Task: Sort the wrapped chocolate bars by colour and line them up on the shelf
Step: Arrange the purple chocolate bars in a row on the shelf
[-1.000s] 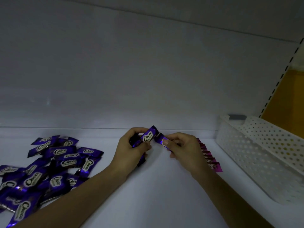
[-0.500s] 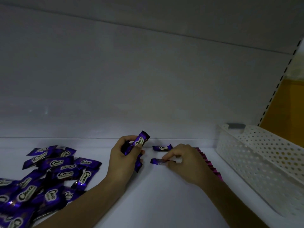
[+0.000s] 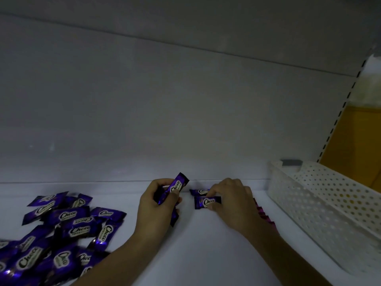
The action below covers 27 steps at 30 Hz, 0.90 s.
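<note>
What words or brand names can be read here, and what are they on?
"Choco": upright purple bar held in the left hand.
"Choco": front purple bar on the shelf, pinched by the right hand.
"Choc", rest hidden: back purple bar.
"Choco": many bars in the loose pile.
Small print under the logos: too small to read.
Pink bars, white basket: nothing legible.

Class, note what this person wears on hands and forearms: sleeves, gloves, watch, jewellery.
Nothing worn shows: the left hand and right hand are ungloved, both forearms sleeveless to the frame edge, no watch or bracelet. Dim light could hide a thin ring.
</note>
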Each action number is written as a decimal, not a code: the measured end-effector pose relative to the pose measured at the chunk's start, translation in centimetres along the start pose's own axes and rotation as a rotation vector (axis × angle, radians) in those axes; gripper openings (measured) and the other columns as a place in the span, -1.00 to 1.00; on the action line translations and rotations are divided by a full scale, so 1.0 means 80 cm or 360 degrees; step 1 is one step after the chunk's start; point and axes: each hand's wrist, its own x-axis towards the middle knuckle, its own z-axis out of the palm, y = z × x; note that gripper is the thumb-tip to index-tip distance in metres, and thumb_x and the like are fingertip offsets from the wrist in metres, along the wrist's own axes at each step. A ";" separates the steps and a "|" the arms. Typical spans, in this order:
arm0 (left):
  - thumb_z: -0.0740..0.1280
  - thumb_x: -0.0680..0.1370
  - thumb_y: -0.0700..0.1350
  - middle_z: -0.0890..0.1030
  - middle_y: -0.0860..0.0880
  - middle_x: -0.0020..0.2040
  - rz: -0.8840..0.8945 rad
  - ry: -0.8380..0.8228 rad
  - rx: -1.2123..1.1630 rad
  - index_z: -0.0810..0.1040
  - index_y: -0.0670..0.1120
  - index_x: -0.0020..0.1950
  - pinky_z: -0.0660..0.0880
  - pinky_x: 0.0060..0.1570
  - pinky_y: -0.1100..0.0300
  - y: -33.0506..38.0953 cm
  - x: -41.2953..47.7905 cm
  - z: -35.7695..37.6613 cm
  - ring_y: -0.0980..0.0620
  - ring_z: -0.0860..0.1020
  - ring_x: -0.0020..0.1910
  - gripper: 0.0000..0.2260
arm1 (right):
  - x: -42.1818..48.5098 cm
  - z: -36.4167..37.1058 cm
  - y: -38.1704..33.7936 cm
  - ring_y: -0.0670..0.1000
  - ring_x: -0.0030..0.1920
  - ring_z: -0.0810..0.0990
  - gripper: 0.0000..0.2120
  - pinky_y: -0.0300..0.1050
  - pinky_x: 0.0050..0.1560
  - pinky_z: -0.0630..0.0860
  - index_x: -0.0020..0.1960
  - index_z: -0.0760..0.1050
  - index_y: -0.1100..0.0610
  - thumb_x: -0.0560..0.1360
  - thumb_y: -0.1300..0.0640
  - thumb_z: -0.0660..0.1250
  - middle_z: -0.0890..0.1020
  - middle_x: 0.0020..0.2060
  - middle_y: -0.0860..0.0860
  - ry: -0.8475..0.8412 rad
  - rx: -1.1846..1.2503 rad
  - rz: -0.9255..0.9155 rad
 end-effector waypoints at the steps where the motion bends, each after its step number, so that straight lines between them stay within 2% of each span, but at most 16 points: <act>1: 0.35 0.55 -0.21 0.64 0.16 -0.23 0.0003 -0.0001 0.0004 0.56 -0.01 -0.05 0.54 -0.40 0.33 0.000 0.000 0.000 0.14 0.65 -0.27 -0.90 | 0.005 0.002 -0.003 -0.02 0.15 0.38 -0.76 -0.13 0.09 0.23 0.12 0.55 -0.17 0.46 -0.08 0.37 0.49 0.11 -0.09 0.0045 -0.0027 0.0018; 6: 0.33 0.55 -0.22 0.64 0.15 -0.22 0.0000 -0.0001 -0.0017 0.56 0.01 -0.06 0.53 -0.41 0.34 -0.002 0.002 0.000 0.13 0.65 -0.24 -0.88 | 0.025 0.015 -0.005 -0.02 0.12 0.36 -0.77 -0.14 0.00 0.19 0.13 0.56 -0.18 0.48 -0.07 0.35 0.48 0.08 -0.07 0.0133 -0.0049 0.0061; 10: 0.34 0.54 -0.26 0.62 0.03 -0.13 -0.0046 -0.0031 -0.0036 0.56 0.00 -0.03 0.56 -0.39 0.29 -0.002 0.004 0.000 0.10 0.65 -0.26 -0.85 | 0.021 0.024 0.000 -0.02 0.14 0.39 -0.66 -0.17 0.04 0.25 0.28 0.48 -0.16 0.51 -0.03 0.34 0.48 0.11 -0.06 0.0135 -0.0083 0.0046; 11: 0.34 0.54 -0.28 0.62 0.01 -0.11 -0.0065 -0.0065 -0.0044 0.57 0.00 -0.01 0.57 -0.37 0.27 -0.002 0.004 -0.001 0.08 0.65 -0.25 -0.82 | 0.016 0.023 0.000 -0.06 0.14 0.41 -0.65 -0.24 0.07 0.29 0.29 0.48 -0.12 0.51 0.00 0.35 0.49 0.12 -0.08 0.0191 0.0153 0.0038; 13: 0.33 0.54 -0.31 0.65 0.03 -0.14 -0.0089 -0.0149 -0.0031 0.57 0.03 0.03 0.57 -0.34 0.26 -0.002 0.005 -0.003 0.05 0.66 -0.23 -0.76 | 0.010 0.011 -0.008 -0.22 0.05 0.52 -0.76 -0.40 0.01 0.39 0.18 0.53 -0.11 0.52 0.03 0.33 0.57 0.04 -0.17 0.0171 0.1025 0.0145; 14: 0.33 0.54 -0.32 0.66 0.07 -0.15 -0.0097 -0.0187 -0.0006 0.56 0.05 0.04 0.58 -0.33 0.27 -0.002 0.005 -0.003 0.04 0.67 -0.22 -0.73 | 0.008 0.003 -0.014 -0.28 -0.05 0.57 -0.83 -0.44 -0.09 0.43 0.10 0.55 -0.13 0.53 0.02 0.31 0.63 -0.06 -0.22 0.0041 0.1437 0.0230; 15: 0.33 0.54 -0.33 0.66 0.10 -0.16 -0.0101 -0.0227 0.0017 0.56 0.07 0.06 0.59 -0.31 0.26 -0.001 0.004 -0.004 0.02 0.67 -0.20 -0.71 | 0.004 -0.003 -0.019 -0.30 -0.13 0.60 -0.87 -0.44 -0.18 0.45 0.05 0.57 -0.12 0.53 0.02 0.30 0.67 -0.16 -0.22 -0.0109 0.1672 0.0275; 17: 0.34 0.53 -0.34 0.67 0.10 -0.17 -0.0106 -0.0301 0.0043 0.55 0.07 0.08 0.61 -0.29 0.20 0.000 0.002 -0.003 -0.02 0.67 -0.19 -0.69 | -0.005 -0.006 -0.025 -0.24 -0.19 0.62 -0.90 -0.41 -0.26 0.48 -0.07 0.63 -0.06 0.50 0.06 0.34 0.69 -0.24 -0.15 -0.0292 0.1745 0.0216; 19: 0.35 0.52 -0.35 0.67 0.09 -0.17 -0.0118 -0.0347 0.0073 0.55 0.05 0.07 0.60 -0.30 0.18 0.001 0.000 -0.001 -0.06 0.66 -0.21 -0.70 | -0.016 -0.004 -0.030 -0.12 -0.17 0.63 -0.91 -0.34 -0.25 0.50 -0.15 0.64 0.04 0.49 0.12 0.36 0.70 -0.20 -0.01 -0.0268 0.1816 0.0250; 22: 0.35 0.52 -0.33 0.65 0.08 -0.17 -0.0062 -0.0362 0.0134 0.56 0.03 0.03 0.57 -0.29 0.15 -0.003 0.000 0.002 -0.26 0.60 -0.18 -0.74 | -0.022 -0.001 -0.027 -0.09 -0.18 0.66 -0.91 -0.22 -0.20 0.51 -0.11 0.59 0.14 0.53 0.20 0.31 0.71 -0.20 0.01 -0.0228 0.2008 0.0379; 25: 0.33 0.53 -0.33 0.64 0.05 -0.24 0.0002 -0.0369 0.0214 0.57 0.03 -0.01 0.52 -0.35 0.17 -0.006 0.002 0.002 -0.38 0.54 -0.14 -0.76 | -0.017 -0.007 -0.016 -0.10 -0.29 0.66 -0.90 -0.30 -0.31 0.51 -0.02 0.52 0.15 0.50 0.29 0.32 0.71 -0.28 -0.02 -0.0105 0.1895 0.0394; 27: 0.31 0.53 -0.35 0.65 0.02 -0.25 0.0036 -0.0386 0.0281 0.57 0.00 -0.04 0.48 -0.37 0.13 -0.007 0.001 0.002 -0.40 0.53 -0.16 -0.76 | -0.017 -0.009 -0.010 -0.13 -0.34 0.64 -0.76 -0.36 -0.33 0.49 0.06 0.49 0.05 0.47 0.31 0.37 0.69 -0.31 -0.05 -0.0086 0.1750 0.0235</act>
